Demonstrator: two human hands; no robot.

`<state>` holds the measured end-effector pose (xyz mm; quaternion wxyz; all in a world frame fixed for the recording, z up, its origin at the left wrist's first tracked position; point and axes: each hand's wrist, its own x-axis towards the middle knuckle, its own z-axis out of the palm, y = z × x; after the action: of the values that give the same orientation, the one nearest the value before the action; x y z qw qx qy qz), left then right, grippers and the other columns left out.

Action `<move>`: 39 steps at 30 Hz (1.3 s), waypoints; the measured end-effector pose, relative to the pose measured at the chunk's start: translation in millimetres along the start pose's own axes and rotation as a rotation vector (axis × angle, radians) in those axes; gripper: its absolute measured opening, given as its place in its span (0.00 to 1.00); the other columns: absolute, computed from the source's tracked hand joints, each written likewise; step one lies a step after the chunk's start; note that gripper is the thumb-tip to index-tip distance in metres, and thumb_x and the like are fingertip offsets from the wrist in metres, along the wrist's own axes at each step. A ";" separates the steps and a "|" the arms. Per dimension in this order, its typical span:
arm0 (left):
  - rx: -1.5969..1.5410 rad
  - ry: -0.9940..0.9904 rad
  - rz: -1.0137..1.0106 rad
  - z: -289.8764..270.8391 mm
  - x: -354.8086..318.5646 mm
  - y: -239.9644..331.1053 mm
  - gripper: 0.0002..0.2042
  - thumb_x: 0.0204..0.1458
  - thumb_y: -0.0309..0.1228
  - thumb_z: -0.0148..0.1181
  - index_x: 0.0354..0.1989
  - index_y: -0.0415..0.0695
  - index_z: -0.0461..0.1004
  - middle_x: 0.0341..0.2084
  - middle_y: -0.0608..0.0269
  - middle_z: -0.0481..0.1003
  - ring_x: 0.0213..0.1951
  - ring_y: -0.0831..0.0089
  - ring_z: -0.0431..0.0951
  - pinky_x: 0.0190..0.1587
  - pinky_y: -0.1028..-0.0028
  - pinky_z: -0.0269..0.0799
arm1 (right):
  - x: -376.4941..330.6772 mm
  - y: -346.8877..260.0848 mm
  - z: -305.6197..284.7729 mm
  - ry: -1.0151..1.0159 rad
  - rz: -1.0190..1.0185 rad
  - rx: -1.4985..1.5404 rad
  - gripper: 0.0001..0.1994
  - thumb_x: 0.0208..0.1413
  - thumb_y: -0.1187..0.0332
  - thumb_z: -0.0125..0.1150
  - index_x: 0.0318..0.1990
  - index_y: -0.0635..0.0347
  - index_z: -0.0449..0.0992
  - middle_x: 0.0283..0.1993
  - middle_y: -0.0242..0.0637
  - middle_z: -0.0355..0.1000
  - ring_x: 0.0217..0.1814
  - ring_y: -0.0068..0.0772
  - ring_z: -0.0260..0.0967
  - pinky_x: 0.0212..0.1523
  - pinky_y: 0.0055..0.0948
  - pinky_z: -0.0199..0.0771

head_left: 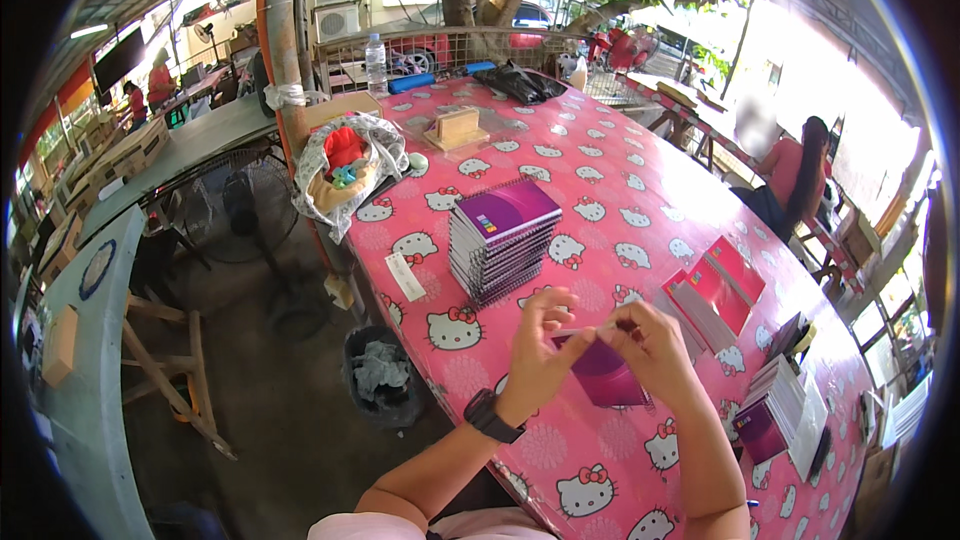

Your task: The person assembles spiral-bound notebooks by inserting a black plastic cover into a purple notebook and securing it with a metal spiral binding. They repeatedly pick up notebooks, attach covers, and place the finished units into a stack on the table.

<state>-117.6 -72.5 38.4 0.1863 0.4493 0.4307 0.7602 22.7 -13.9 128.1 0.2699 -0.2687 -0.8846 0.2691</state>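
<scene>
- Outdoors under a roof, a long tabletop (600, 170) stands, covered by a glossy pink oilcloth with cartoon cats.
- We hold a purple notebook (612, 375) just above it, between our two hands; its long axis runs away from us, tilted to the right.
- Our left hand (540, 345), with a black watch (490, 416) on the wrist, pinches the near-left edge; our right hand (650, 340) pinches the top edge. Both are closed narrow on the cover.
- Beyond the hands, a stack of spiral notebooks (500, 240) rises, with wire bindings; red booklets (715, 290) lie at the right.
</scene>
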 end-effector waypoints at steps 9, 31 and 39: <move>-0.160 0.177 -0.135 -57.1 79.0 16.2 0.20 0.51 0.35 0.64 0.48 0.36 0.69 0.27 0.69 0.70 0.26 0.79 0.69 0.33 0.84 0.66 | 131.3 17.9 15.1 0.462 0.013 0.544 0.12 0.57 0.64 0.60 0.35 0.68 0.73 0.26 0.30 0.70 0.24 0.18 0.63 0.27 0.20 0.64; 0.538 0.279 0.318 -145.8 167.1 -105.2 0.21 0.64 0.37 0.39 0.56 0.32 0.64 0.53 0.48 0.68 0.52 0.60 0.71 0.55 0.64 0.64 | 148.1 98.6 111.7 0.563 -0.024 0.340 0.19 0.60 0.57 0.53 0.54 0.59 0.66 0.46 0.50 0.72 0.50 0.52 0.70 0.51 0.40 0.68; 0.275 0.291 0.536 -39.8 83.5 1.9 0.15 0.56 0.31 0.53 0.48 0.35 0.68 0.50 0.54 0.67 0.52 0.62 0.66 0.56 0.62 0.60 | -139.4 105.1 -69.5 0.258 0.316 0.076 0.08 0.51 0.76 0.60 0.40 0.62 0.78 0.38 0.38 0.76 0.33 0.25 0.73 0.33 0.24 0.74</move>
<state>-195.0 -37.1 74.6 -0.1461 0.4544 0.4177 0.7731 199.6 -2.7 65.8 0.3453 -0.4258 -0.7789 0.3045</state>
